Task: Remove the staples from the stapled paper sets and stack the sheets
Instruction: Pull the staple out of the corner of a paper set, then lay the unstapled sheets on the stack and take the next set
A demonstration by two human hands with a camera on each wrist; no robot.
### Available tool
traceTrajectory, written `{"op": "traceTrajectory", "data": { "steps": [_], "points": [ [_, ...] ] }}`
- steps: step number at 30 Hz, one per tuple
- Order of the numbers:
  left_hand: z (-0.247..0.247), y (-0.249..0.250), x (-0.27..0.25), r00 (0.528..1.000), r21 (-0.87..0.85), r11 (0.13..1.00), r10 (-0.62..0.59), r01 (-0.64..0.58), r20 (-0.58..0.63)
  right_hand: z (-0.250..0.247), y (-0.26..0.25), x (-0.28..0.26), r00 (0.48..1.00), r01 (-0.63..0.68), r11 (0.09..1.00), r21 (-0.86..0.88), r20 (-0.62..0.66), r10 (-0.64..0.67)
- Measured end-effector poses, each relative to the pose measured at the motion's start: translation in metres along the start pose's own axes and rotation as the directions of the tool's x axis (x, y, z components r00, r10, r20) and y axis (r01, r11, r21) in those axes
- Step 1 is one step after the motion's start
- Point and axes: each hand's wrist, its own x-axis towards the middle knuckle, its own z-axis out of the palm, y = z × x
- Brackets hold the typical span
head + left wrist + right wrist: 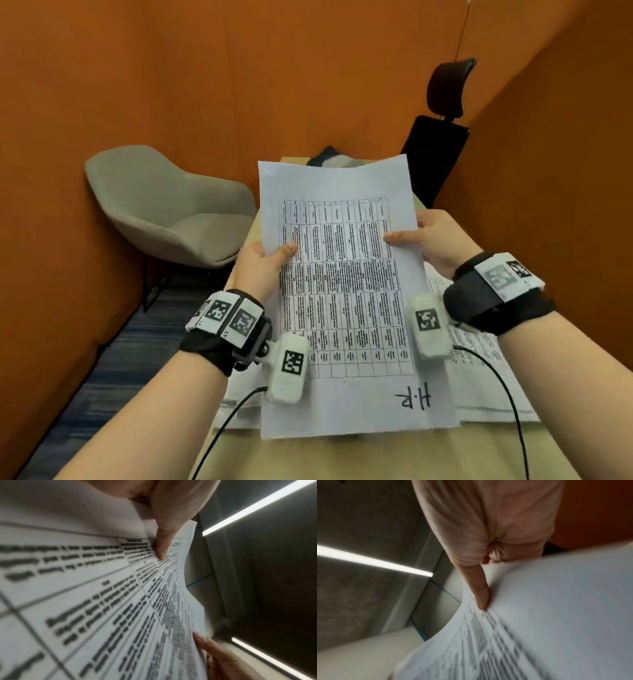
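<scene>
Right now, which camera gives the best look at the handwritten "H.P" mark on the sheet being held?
The head view: the handwritten "H.P" mark shows sharply on the printed sheet's near margin, upside down to the camera. The left wrist view shows only the blurred table print, and the right wrist view only smeared print beside the right thumb; neither shows the mark.

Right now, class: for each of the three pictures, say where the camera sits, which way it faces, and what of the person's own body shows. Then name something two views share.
Head: sits on the head, faces forward and down at the printed sheet; both forearms, left hand and right hand show.
Left wrist: looks along the sheet and up toward a ceiling light; left thumb shows.
Right wrist: also faces upward; right thumb shows.
Shared: all three show the sheet; both wrist views show ceiling lights.
</scene>
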Motion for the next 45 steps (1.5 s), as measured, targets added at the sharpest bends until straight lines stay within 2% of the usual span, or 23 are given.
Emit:
{"op": "traceTrajectory", "data": {
  "steps": [2, 4, 5, 7, 8, 9, 12, 15, 16, 18, 19, 21, 22, 23, 24, 25, 26, 28, 32, 34, 41, 45],
  "points": [
    [0.006, -0.022, -0.006, 0.997, 0.087, 0.994, -0.069, 0.070, -0.015, -0.010, 0.021, 0.004, 0.990, -0.120, 0.975, -0.190, -0.092, 0.104],
    [0.009, -0.040, -0.011, 0.993, 0.183, 0.976, -0.118, 0.120, -0.022, -0.021, 0.043, 0.008, 0.959, -0.254, 0.886, -0.387, -0.217, 0.180],
    [0.009, -0.045, -0.013, 0.990, 0.225, 0.964, -0.138, 0.140, -0.028, -0.026, 0.052, 0.009, 0.948, -0.307, 0.777, -0.549, -0.248, 0.199],
    [0.010, -0.050, -0.014, 0.988, 0.288, 0.945, -0.152, 0.156, -0.039, -0.033, 0.071, 0.009, 0.940, -0.326, 0.436, -0.839, -0.236, 0.247],
    [0.010, -0.051, -0.014, 0.987, 0.302, 0.940, -0.154, 0.159, -0.040, -0.033, 0.078, 0.007, 0.934, -0.294, 0.315, -0.902, -0.203, 0.293],
    [0.011, -0.052, -0.014, 0.987, 0.307, 0.938, -0.153, 0.159, -0.043, -0.032, 0.085, 0.007, 0.925, -0.258, 0.237, -0.937, -0.168, 0.342],
    [0.012, -0.053, -0.016, 0.985, 0.274, 0.946, -0.163, 0.171, -0.051, -0.029, 0.103, 0.012, 0.913, -0.190, 0.127, -0.974, -0.128, 0.387],
    [0.012, -0.057, -0.018, 0.989, 0.235, 0.960, -0.146, 0.151, -0.038, -0.032, 0.111, 0.018, 0.911, -0.231, 0.067, -0.971, -0.192, 0.365],
    [0.012, -0.058, -0.020, 0.989, 0.233, 0.961, -0.146, 0.150, -0.035, -0.035, 0.113, 0.022, 0.914, -0.254, 0.098, -0.962, -0.206, 0.351],
    [0.010, -0.060, -0.021, 0.990, 0.221, 0.964, -0.141, 0.144, -0.029, -0.042, 0.110, 0.032, 0.923, -0.325, 0.221, -0.920, -0.257, 0.288],
    [0.009, -0.062, -0.021, 0.990, 0.205, 0.968, -0.141, 0.143, -0.025, -0.046, 0.105, 0.037, 0.928, -0.360, 0.327, -0.874, -0.300, 0.221],
    [0.009, -0.063, -0.022, 0.989, 0.177, 0.973, -0.145, 0.145, -0.013, -0.051, 0.080, 0.044, 0.892, -0.363, 0.640, -0.677, -0.450, 0.031],
    [0.010, -0.064, -0.023, 0.990, 0.172, 0.975, -0.141, 0.140, -0.008, -0.052, 0.065, 0.046, 0.842, -0.273, 0.790, -0.548, -0.534, -0.079],
    [0.010, -0.065, -0.023, 0.992, 0.171, 0.977, -0.129, 0.128, -0.006, -0.051, 0.050, 0.046, 0.783, -0.118, 0.906, -0.407, -0.599, -0.167],
    [0.011, -0.065, -0.024, 0.993, 0.175, 0.977, -0.119, 0.119, -0.010, -0.047, 0.034, 0.044, 0.740, 0.063, 0.963, -0.262, -0.635, -0.221],
    [0.011, -0.066, -0.025, 0.994, 0.174, 0.979, -0.107, 0.108, -0.017, -0.041, 0.021, 0.042, 0.721, 0.240, 0.962, -0.127, -0.641, -0.264],
    [0.012, -0.066, -0.026, 0.995, 0.169, 0.980, -0.100, 0.102, -0.018, -0.034, 0.010, 0.039, 0.723, 0.375, 0.927, -0.011, -0.623, -0.299],
    [0.012, -0.066, -0.028, 0.996, 0.165, 0.982, -0.083, 0.086, -0.021, -0.018, -0.002, 0.039, 0.758, 0.485, 0.867, 0.113, -0.549, -0.353],
    [0.014, -0.063, -0.033, 0.999, 0.128, 0.991, -0.041, 0.043, -0.018, 0.011, -0.002, 0.039, 0.819, 0.446, 0.895, 0.014, -0.411, -0.402],
    [0.015, -0.060, -0.036, 0.999, 0.104, 0.994, -0.026, 0.028, -0.026, 0.013, 0.003, 0.041, 0.824, 0.405, 0.914, -0.011, -0.429, -0.370],
    [0.013, -0.058, -0.041, 1.000, 0.169, 0.985, 0.019, -0.019, 0.001, 0.003, 0.014, 0.042, 0.860, 0.297, 0.952, 0.073, -0.453, -0.234],
    [0.012, -0.057, -0.041, 0.999, 0.166, 0.986, 0.030, -0.033, 0.019, 0.006, 0.016, 0.047, 0.849, 0.279, 0.954, 0.112, -0.493, -0.191]
  ]
}}
